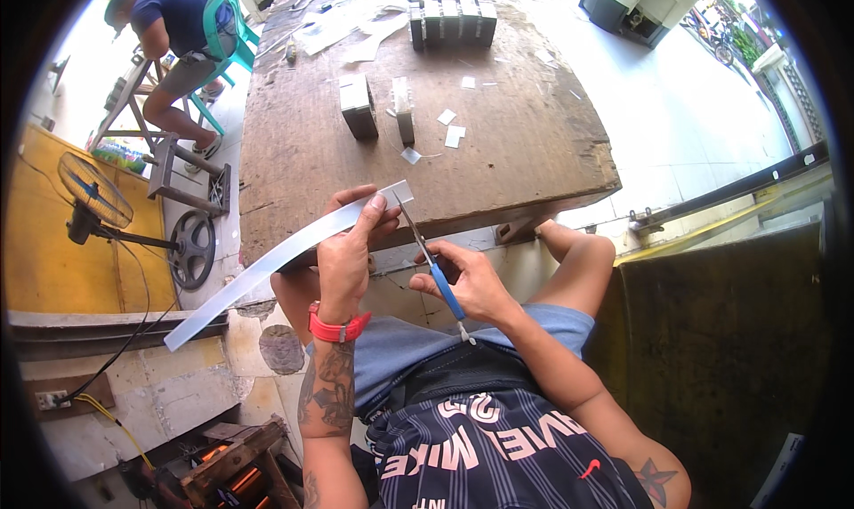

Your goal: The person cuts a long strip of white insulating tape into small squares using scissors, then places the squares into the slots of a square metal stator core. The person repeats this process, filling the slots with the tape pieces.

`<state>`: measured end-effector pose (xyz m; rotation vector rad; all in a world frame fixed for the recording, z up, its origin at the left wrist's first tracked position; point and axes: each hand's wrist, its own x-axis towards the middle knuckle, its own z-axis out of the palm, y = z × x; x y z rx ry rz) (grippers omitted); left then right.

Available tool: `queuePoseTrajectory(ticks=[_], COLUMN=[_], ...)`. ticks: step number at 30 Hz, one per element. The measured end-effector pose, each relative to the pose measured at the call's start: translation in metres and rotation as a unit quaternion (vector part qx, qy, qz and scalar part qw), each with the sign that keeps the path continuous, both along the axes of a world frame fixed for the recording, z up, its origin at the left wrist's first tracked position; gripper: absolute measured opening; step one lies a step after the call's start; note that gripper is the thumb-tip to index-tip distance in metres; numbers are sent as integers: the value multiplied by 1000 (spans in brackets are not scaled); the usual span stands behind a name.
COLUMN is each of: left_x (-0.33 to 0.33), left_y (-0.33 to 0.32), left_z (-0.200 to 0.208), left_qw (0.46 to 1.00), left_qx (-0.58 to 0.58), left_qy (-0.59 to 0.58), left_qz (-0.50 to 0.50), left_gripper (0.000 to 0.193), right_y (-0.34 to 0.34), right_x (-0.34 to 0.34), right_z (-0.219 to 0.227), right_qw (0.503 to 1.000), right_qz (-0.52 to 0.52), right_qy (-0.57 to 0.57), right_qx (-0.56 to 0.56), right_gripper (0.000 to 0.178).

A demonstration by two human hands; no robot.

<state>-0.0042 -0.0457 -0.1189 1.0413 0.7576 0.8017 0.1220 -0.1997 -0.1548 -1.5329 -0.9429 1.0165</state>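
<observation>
My left hand [349, 242] pinches a long, translucent whitish strip [249, 282] near its far end, thumb on top. The rest of the strip hangs down to the left past my wrist. My right hand [476, 285] grips scissors [444, 288] with a blue handle, their blades pointing up at the strip's end just beyond my left fingertips. Whether the blades have bitten into it is too fine to tell. Ahead on the wooden table [525, 144] stand a dark block with a pale top [358, 107] and a thinner one [403, 110]. Small whitish cut pieces [455, 137] lie beside them.
Farther back on the table are a row of dark blocks [452, 27] and loose translucent sheets [356, 30]. A fan [96, 193] stands at left, near a person [182, 28] on a green chair. My knees are under the table's near edge.
</observation>
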Motion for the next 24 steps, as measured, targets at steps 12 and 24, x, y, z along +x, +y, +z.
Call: queuePoseTrajectory(ticks=[12, 24], left_x=[1, -1], left_y=[-3, -3], left_z=[-4, -3], left_qw=[1000, 1000], left_qx=[7, 22], left_qy=[1, 11], left_qz=[-4, 6], left_gripper=[30, 31], right_y=[4, 4], right_x=[-1, -3], right_z=[-2, -11], right_qw=[1000, 1000], right_qz=[-6, -20], right_qy=[-9, 19], right_qx=[-6, 2], right_gripper=[70, 55])
